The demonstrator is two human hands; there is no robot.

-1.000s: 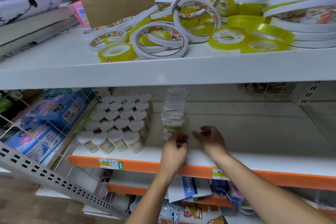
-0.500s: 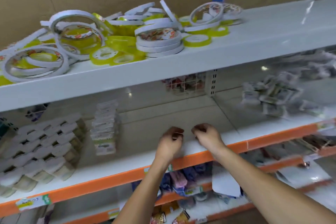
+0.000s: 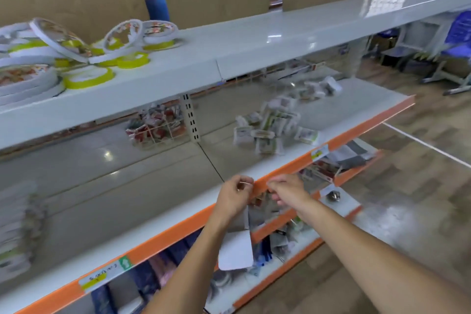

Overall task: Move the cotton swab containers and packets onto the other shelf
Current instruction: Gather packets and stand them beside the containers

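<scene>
Both hands are held with fingers curled at the orange front edge of the white middle shelf (image 3: 153, 214); the left hand (image 3: 233, 197) and right hand (image 3: 286, 192) appear empty. A loose heap of white cotton swab packets (image 3: 267, 130) is seen on the adjoining right shelf section. Blurred stacked packets (image 3: 15, 227) lie far left.

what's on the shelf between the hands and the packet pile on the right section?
Head view: bare white shelf lies between the left hand, the right hand and the packet pile. Nothing sits on that stretch.
</scene>
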